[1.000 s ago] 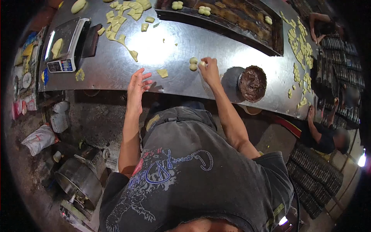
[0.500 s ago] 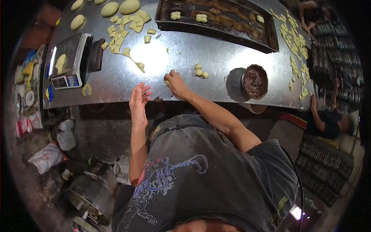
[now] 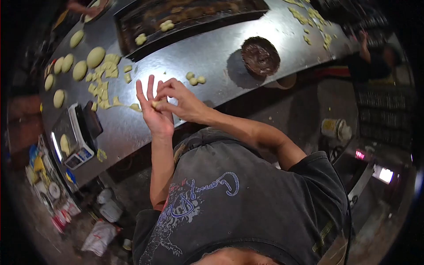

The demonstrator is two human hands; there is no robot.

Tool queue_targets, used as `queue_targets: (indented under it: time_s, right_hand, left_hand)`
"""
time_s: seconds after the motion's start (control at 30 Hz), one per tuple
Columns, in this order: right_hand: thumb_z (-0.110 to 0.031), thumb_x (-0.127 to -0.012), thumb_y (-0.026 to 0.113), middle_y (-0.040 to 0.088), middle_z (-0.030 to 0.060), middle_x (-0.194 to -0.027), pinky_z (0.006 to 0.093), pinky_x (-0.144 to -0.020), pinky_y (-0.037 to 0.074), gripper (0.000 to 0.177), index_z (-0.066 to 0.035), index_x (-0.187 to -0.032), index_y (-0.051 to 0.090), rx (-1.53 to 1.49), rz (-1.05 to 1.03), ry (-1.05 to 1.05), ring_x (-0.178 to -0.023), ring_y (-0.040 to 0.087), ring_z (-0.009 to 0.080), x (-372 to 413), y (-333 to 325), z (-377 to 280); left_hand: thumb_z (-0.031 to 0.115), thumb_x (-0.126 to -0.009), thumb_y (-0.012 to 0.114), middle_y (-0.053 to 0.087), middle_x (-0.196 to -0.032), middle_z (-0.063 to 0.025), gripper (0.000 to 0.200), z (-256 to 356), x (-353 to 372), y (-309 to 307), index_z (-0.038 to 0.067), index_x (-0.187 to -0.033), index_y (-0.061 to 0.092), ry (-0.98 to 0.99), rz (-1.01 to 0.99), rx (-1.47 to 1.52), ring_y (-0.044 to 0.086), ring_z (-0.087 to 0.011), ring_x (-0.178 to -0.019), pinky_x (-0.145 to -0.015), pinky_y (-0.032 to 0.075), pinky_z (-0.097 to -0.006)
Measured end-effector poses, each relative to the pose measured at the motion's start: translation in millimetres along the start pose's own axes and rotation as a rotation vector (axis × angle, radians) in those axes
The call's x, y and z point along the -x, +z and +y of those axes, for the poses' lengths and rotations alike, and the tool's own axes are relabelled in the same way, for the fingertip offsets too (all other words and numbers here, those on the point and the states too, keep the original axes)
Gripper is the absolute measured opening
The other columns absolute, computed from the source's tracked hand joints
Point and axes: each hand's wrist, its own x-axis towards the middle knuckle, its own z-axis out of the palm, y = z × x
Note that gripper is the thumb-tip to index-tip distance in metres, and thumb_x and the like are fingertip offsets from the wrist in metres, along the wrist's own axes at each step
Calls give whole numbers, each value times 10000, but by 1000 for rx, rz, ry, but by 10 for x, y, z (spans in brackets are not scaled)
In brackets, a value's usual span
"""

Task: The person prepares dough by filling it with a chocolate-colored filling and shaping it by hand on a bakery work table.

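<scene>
My left hand (image 3: 153, 111) is raised palm up over the steel table's (image 3: 212, 57) near edge, fingers spread. My right hand (image 3: 178, 100) presses a small yellow piece of dough (image 3: 155, 104) into the left palm with its fingertips. Both hands touch this piece. Three small dough balls (image 3: 194, 79) lie together on the table just beyond my right hand. Cut dough pieces (image 3: 104, 88) lie scattered to the left of my hands.
A round dark bowl of brown filling (image 3: 260, 55) stands right of the balls. A long dark baking tray (image 3: 185, 15) holds a few dough clusters. A scale (image 3: 70, 140) with dough sits at left, larger dough ovals (image 3: 80, 70) beyond. Another person (image 3: 375, 55) works at far right.
My right hand picked the dough piece off the table and brought it to my left palm. My left hand rose and turned palm up. The view swung, tilting the table.
</scene>
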Motion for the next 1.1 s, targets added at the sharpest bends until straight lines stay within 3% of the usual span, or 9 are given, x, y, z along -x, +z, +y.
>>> queue_targets:
  time_s: [0.2,0.23,0.37,0.53,0.6,0.73,0.8,0.97,1.1]
  right_hand:
    - [-130,-932,726,647,23,-1028,293,-888,520,261,-25,-1137,602,-865,77,502,-940,637,132,67,-749,-99]
    - [-117,-933,719,649,20,-1023,291,-891,525,264,-31,-1149,594,-967,82,521,-938,644,134,111,-839,-70]
    - [-75,-927,706,650,50,-1102,268,-872,522,351,-43,-1251,576,-1295,73,735,-977,644,119,218,-1372,103]
    - [-171,-967,648,627,11,-976,269,-784,494,205,-58,-1125,585,-749,77,818,-891,602,89,424,-2287,615]
    - [-227,-937,669,611,31,-988,329,-813,478,242,-44,-1083,606,-453,195,863,-913,576,142,562,-2597,1018]
    - [-276,-1017,512,702,195,-1019,389,-862,497,329,-17,-1221,505,229,194,785,-938,707,290,710,-2788,1534]
    - [-346,-1045,400,723,234,-982,479,-954,459,412,-20,-1295,434,248,-9,910,-888,710,430,589,-2774,1395]
    - [-390,-1028,465,700,196,-1053,431,-917,468,444,9,-1217,512,151,107,977,-979,690,294,507,-2738,1704]
    - [-443,-1008,532,583,18,-882,298,-763,460,449,-6,-1090,594,-387,218,1055,-811,536,124,355,-3019,1925]
  left_hand:
    - [454,-1101,258,721,-1157,-130,582,-164,-46,664,9,-1213,616,1022,-494,-1019,597,-283,-1241,-1210,203,-497]
    - [501,-1086,301,766,-955,-94,599,-268,-64,820,41,-1015,679,1056,-444,-835,686,-282,-1094,-1216,192,-524]
    - [567,-979,498,728,-1130,-121,531,-834,-263,1029,100,-1219,578,1054,-663,-622,695,-287,-1072,-1199,229,-563]
    - [561,-879,691,227,-1619,-237,984,-1564,-163,1237,155,-1602,160,514,-950,-747,284,-408,-1472,-1205,203,-541]
    - [706,-935,498,100,-1661,-210,1008,-1925,-88,1252,163,-1620,-5,-176,-796,-509,192,-437,-1498,-1201,186,-560]
    - [719,-994,231,492,-1415,-145,908,-2528,-314,1185,115,-1612,-49,-1024,-334,-203,519,-263,-1237,-1064,391,-424]
    - [719,-991,176,577,-1221,-93,882,-2694,-325,1240,66,-1583,135,-1034,-352,-189,567,-199,-1076,-987,434,-368]
    - [702,-999,112,586,-1187,-103,846,-2948,-276,1302,36,-1449,375,-1083,-204,60,576,-239,-1105,-972,451,-378]
    - [688,-1011,135,604,-1223,-103,815,-2886,-284,1595,43,-1442,389,-1063,33,101,589,-242,-1081,-929,461,-364]
